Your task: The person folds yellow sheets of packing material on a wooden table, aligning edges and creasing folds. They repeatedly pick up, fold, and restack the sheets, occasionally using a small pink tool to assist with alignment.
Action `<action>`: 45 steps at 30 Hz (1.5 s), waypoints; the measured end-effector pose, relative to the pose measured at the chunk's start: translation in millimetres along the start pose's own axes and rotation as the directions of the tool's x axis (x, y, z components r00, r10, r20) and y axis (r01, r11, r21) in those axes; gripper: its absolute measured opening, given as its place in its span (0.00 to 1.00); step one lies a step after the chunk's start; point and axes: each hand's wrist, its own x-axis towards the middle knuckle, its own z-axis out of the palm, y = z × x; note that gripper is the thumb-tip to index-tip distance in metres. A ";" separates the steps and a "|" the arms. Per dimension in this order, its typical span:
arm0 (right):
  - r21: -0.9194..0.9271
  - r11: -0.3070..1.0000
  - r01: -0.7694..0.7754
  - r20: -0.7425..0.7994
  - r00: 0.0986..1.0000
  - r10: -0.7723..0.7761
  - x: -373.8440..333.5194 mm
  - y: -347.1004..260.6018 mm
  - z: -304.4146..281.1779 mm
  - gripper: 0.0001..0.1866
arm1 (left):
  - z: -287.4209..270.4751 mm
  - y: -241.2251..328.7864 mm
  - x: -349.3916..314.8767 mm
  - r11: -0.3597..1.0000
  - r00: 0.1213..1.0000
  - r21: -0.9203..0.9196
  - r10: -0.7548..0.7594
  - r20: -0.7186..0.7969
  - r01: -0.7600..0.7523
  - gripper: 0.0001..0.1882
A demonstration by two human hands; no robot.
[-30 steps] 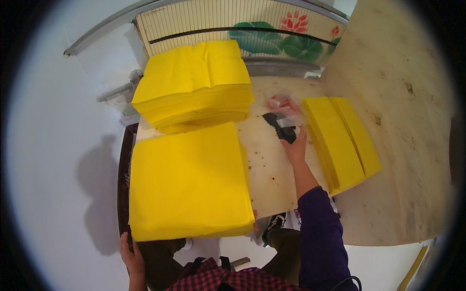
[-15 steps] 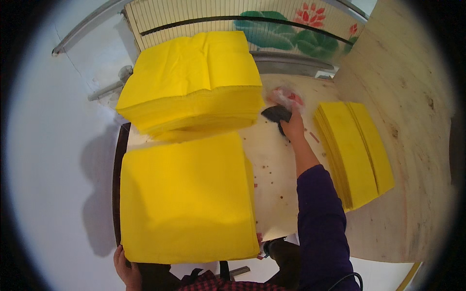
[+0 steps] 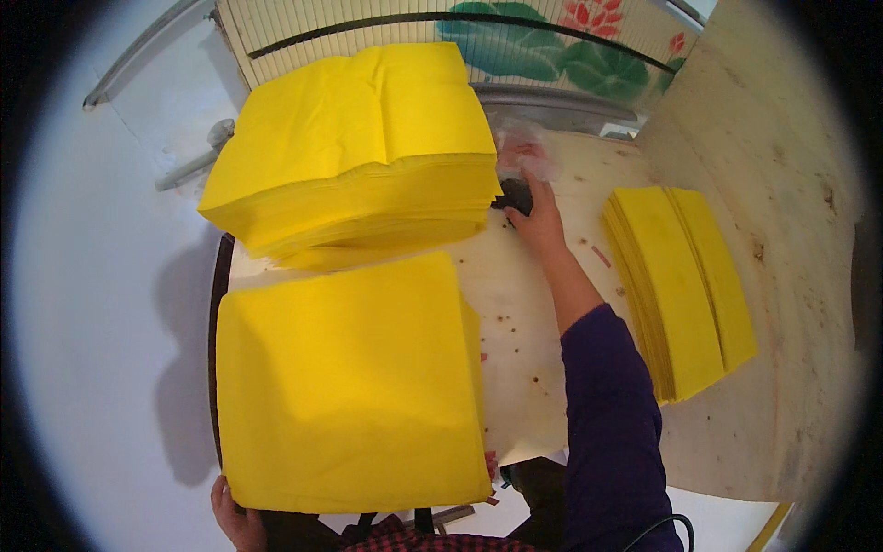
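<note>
A near stack of yellow fabric-like sheets [image 3: 349, 386] lies on the table before me. My left hand [image 3: 237, 523] is curled against its near left corner, some fingers hidden. Beyond stands a taller stack of yellow sheets [image 3: 349, 129], creased on top. My right hand [image 3: 541, 219] reaches to the back of the table, its thumb and fingers closed round a small black object [image 3: 517, 195] whose kind I cannot make out. It sits beside the taller stack's right side. A clear plastic bag with something red inside [image 3: 526, 155] lies just past my fingertips.
At the right rests a narrower pile of folded yellow sheets [image 3: 681, 285], against a wooden board [image 3: 763, 212]. Small dark specks and red scraps dot the pale tabletop [image 3: 515, 304]. A slatted panel with painted flowers [image 3: 359, 26] and a metal rail [image 3: 561, 103] run behind.
My right hand has shifted left with the black object, closer to the taller stack. The plastic bag has slid left and back too. My left hand stays at the corner; the view has shifted slightly.
</note>
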 end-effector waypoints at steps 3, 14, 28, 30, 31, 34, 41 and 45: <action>0.058 0.990 0.128 -0.119 0.986 -0.121 -28.9 -0.3 -17.4 0.34 | -0.1 4.1 -0.6 0.974 0.992 -0.188 -0.125 0.016 0.126 0.18; -0.829 0.560 -0.012 0.201 0.927 0.317 -54.7 27.3 -87.4 0.10 | -1.4 -2.4 -4.3 0.972 0.996 -0.220 -0.083 0.015 0.084 0.19; -0.767 0.639 0.049 0.225 0.954 0.197 -27.5 52.7 -84.6 0.05 | -6.8 9.6 -1.5 0.987 1.000 -0.160 -0.005 0.000 0.005 0.20; -0.738 0.673 0.049 0.262 0.940 0.220 -22.4 58.3 -85.7 0.07 | -7.6 10.4 -0.5 0.987 1.000 -0.160 -0.003 0.014 0.005 0.20; -0.718 0.695 0.042 0.273 0.936 0.224 -20.7 59.9 -86.4 0.08 | -7.7 10.9 -1.0 0.987 1.000 -0.160 -0.002 0.020 0.005 0.20; -0.657 0.754 0.026 0.323 0.913 0.250 -17.5 56.5 -89.7 0.09 | -5.9 13.1 -0.8 0.990 0.998 -0.134 -0.056 -0.021 0.053 0.19; -0.284 0.955 -0.091 0.131 0.982 0.133 34.0 -1.7 -105.7 0.04 | -9.2 17.0 -2.4 0.982 0.996 -0.175 -0.076 -0.035 0.068 0.14; -0.177 0.981 0.082 -0.120 0.987 -0.104 83.1 -33.9 -107.8 0.06 | -7.2 14.8 0.2 0.983 0.997 -0.177 -0.059 -0.056 0.048 0.13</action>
